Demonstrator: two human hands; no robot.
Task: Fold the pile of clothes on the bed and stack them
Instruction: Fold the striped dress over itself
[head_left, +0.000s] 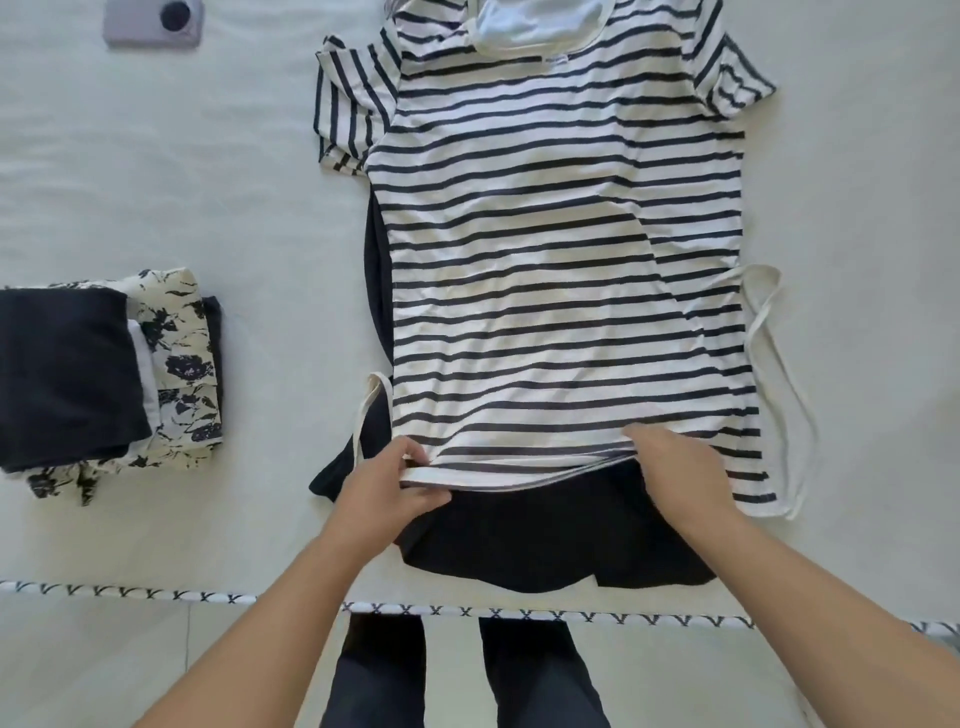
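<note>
A black-and-white striped t-shirt (561, 249) lies spread flat on the white bed (234, 182), collar away from me, with white ties trailing from both sides. Beneath it lies a black garment (550, 540) that shows at the near edge and along the left side. My left hand (395, 493) pinches the shirt's bottom hem at its left part. My right hand (675, 467) grips the same hem further right, fingers curled under the fabric. A stack of folded clothes (109, 379), black on top of a floral piece, sits at the left.
A light blue garment (524, 23) lies under the shirt's collar at the far edge. A purple phone (153, 23) rests at the far left of the bed. The bed's patterned trim (519, 613) runs along the near edge, with my legs below it.
</note>
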